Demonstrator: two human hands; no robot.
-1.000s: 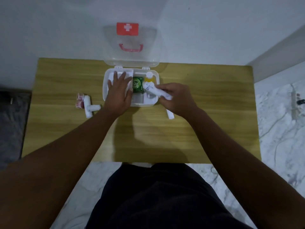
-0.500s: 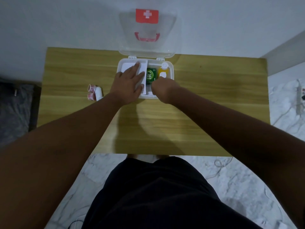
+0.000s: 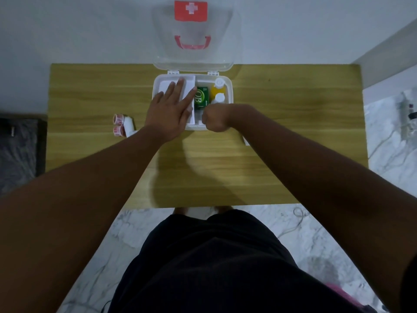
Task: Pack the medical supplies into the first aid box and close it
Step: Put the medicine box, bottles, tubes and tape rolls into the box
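The white first aid box (image 3: 230, 91) stands at the back of the wooden table, its clear lid (image 3: 196, 57) raised against the wall. Inside lie a white flat pack (image 3: 165, 85) on the left, a green carton (image 3: 201, 97) in the middle and a yellow bottle (image 3: 218, 86) on the right. My left hand (image 3: 170, 111) rests flat, fingers spread, on the white pack. My right hand (image 3: 214, 117) is curled in a fist at the box's front right, over a white bottle (image 3: 219, 98) whose cap pokes out beyond the knuckles.
Left of the box on the table (image 3: 90, 91) lie two red-printed tape rolls (image 3: 118, 124) and a white tube (image 3: 129, 126). A small white item (image 3: 246, 141) peeks out beside my right forearm. A cable and power strip (image 3: 408, 114) lie on the marble floor at right.
My right hand carried the white bottle from above the box's front edge down into the right side of the box. My left hand stayed pressed on the white pack.
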